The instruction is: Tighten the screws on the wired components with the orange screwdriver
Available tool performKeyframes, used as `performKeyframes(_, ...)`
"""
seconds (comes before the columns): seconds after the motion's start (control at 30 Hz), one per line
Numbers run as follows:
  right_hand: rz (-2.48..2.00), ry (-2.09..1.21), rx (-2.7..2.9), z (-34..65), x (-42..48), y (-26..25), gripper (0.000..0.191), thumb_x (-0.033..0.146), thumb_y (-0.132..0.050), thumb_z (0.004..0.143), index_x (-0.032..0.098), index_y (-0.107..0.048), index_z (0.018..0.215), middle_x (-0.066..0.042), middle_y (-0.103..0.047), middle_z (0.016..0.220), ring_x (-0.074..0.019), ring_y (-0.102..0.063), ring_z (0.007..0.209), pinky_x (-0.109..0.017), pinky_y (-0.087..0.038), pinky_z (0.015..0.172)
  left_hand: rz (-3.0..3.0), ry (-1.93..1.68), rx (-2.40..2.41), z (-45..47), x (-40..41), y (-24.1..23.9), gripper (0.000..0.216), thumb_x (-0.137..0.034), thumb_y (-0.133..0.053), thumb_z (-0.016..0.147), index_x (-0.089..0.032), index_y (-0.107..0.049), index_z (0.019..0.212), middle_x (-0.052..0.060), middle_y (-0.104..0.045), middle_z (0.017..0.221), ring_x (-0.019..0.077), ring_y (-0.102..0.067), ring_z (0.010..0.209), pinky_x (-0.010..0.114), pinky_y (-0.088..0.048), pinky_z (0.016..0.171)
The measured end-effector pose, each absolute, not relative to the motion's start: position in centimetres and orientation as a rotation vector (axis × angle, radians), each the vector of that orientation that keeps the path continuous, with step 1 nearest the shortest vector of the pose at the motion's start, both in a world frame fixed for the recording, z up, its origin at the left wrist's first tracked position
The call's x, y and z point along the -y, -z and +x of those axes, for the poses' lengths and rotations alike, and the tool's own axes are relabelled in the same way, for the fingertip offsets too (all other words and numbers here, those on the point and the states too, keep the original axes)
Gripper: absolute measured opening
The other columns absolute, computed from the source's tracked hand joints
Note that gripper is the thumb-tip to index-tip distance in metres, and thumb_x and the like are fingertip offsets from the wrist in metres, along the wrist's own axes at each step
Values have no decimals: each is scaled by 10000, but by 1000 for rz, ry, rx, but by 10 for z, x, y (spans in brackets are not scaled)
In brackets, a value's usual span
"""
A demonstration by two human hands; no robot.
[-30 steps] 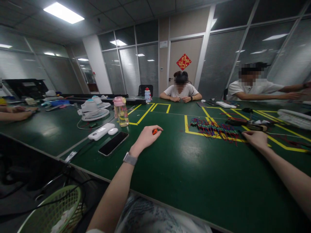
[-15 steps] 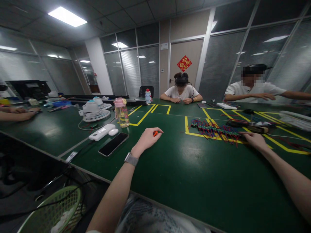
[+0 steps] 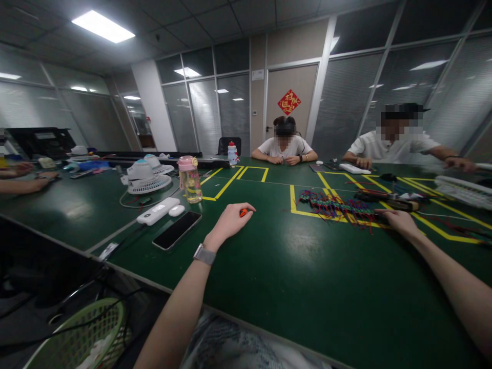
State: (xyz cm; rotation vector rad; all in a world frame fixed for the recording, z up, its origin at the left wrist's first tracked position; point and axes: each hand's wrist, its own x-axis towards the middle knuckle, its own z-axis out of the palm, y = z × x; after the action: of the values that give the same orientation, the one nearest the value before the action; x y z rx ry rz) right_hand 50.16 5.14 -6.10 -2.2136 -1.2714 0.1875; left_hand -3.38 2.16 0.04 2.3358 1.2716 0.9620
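Note:
My left hand (image 3: 229, 221) rests on the green table (image 3: 277, 302), its fingers curled around a small orange and black object (image 3: 243, 212). Most of that object is hidden in the fingers, so its kind cannot be made out. To the right, my right hand (image 3: 402, 224) pinches the near right end of a row of small green parts with red and blue wires (image 3: 334, 206). The wired row lies along a yellow tape outline (image 3: 293, 200) on the tabletop. A black phone (image 3: 177, 230) lies to the left of my left hand.
A pink-lidded bottle (image 3: 189, 179), a white power strip (image 3: 158, 211), a small white case (image 3: 177, 210) and white fans (image 3: 148, 177) stand at left. Black-handled tools (image 3: 384, 200) and a white rack (image 3: 467, 187) sit at right. Two people sit opposite. A green basket (image 3: 77, 333) is below the table edge.
The person at far right has shifted their arms, one hand now down near a white box, the other near the white rack. My hands keep nearly the same place; the view has shifted slightly.

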Motion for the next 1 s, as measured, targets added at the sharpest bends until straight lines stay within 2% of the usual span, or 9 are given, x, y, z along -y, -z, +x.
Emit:
performKeyframes(0.13, -2204, -158, 1270, 504, -53, 61, 424, 257, -416, 760, 89, -712, 1012, -119, -686, 919, -244, -600, 789, -265, -424, 658, 2334, -966, -1259, -35, -22, 1, 259, -323, -478, 841, -226, -679, 973, 24, -678, 1000, 167, -621, 882, 300, -452, 855)
performKeyframes(0.33, -2215, -108, 1278, 501, -51, 63, 397, 216, -418, 741, 106, -725, 968, -109, -699, 810, -227, -612, 707, -264, -430, 611, 2345, -964, -1257, -35, -23, 1, 257, -332, -483, 841, -226, -679, 969, 22, -677, 998, 167, -621, 886, 295, -451, 852)
performKeyframes(0.47, -2235, 8, 1257, 493, -49, 60, 428, 215, -410, 770, 40, -690, 1042, -176, -697, 867, -263, -625, 744, -296, -440, 613, 2359, -958, -1261, -34, -23, 1, 256, -318, -479, 841, -228, -679, 972, 17, -682, 983, 165, -622, 875, 292, -448, 853)
performKeyframes(0.57, -2207, 174, 1288, 478, -51, 47, 460, 209, -382, 810, -18, -629, 1126, -252, -666, 982, -309, -609, 874, -347, -441, 710, 2362, -965, -1260, -33, -22, 0, 249, -304, -481, 838, -225, -682, 962, 16, -685, 984, 168, -624, 876, 292, -447, 854)
performKeyframes(0.63, -2141, 282, 1378, 459, -57, 35, 458, 181, -350, 831, -16, -608, 1153, -270, -630, 1077, -305, -581, 970, -355, -424, 789, 2363, -977, -1252, -33, -21, -1, 244, -293, -482, 836, -225, -683, 957, 16, -685, 985, 168, -624, 877, 292, -447, 852)
performKeyframes(0.73, -1984, 336, 1663, 417, -75, 20, 413, 161, -365, 844, 57, -644, 1131, -203, -611, 1161, -246, -545, 1056, -289, -395, 873, 2360, -999, -1240, -32, -20, -2, 241, -288, -482, 835, -229, -685, 952, 16, -686, 977, 169, -624, 872, 293, -449, 844)
performKeyframes(0.83, -1875, 307, 1950, 371, -102, 18, 353, 176, -436, 824, 151, -693, 1065, -113, -641, 1129, -202, -552, 1039, -236, -382, 893, 2354, -1017, -1231, -32, -20, -2, 240, -289, -489, 831, -227, -686, 953, 19, -686, 969, 166, -626, 854, 296, -454, 838)
performKeyframes(1.0, -2012, 310, 2122, 333, -146, 27, 448, 117, -461, 760, 201, -654, 1156, -125, -640, 1122, -241, -560, 1003, -298, -381, 871, 2335, -1022, -1234, -34, -19, -2, 249, -308, -485, 837, -225, -682, 965, 21, -682, 982, 172, -624, 861, 308, -456, 834)
